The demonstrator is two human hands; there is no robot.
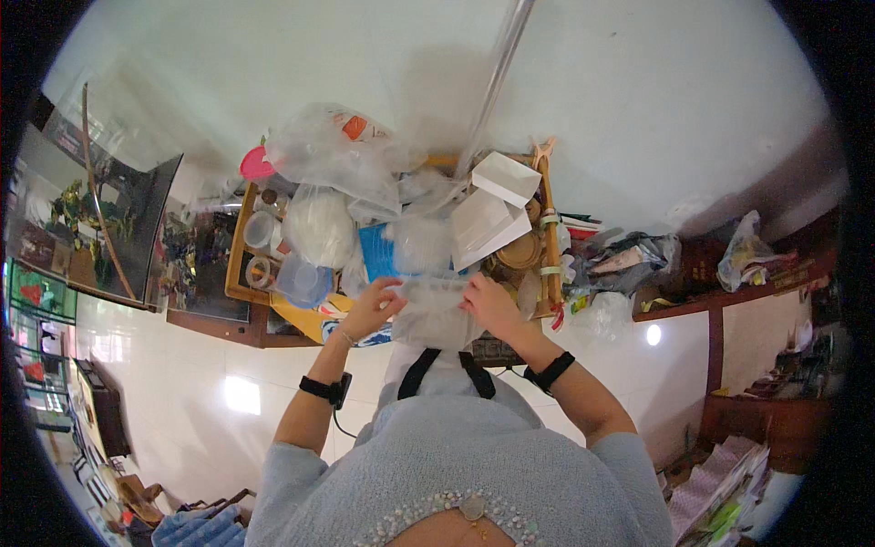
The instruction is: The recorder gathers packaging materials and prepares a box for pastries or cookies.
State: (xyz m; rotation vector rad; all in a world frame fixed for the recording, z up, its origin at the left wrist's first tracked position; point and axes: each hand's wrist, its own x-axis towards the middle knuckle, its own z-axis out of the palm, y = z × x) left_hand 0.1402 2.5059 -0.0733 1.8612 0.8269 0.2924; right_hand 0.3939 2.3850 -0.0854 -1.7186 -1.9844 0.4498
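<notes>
A clear plastic bag hangs spread in front of my body, at the near side of a wooden-framed tray. My left hand is at its upper left corner with thumb and fingers curled; whether they pinch the film is hard to tell. At the upper right edge, my right hand grips the bag between thumb and fingers. Just beyond the hands lie a blue plastic item, a clear wrapped bundle and an open white paper box.
The wooden tray frame holds a stuffed white plastic bag, clear round containers and a blue-tinted tub. Behind stands a pale wall with a clear upright tube. More bags lie on the right; a dark screen stands left.
</notes>
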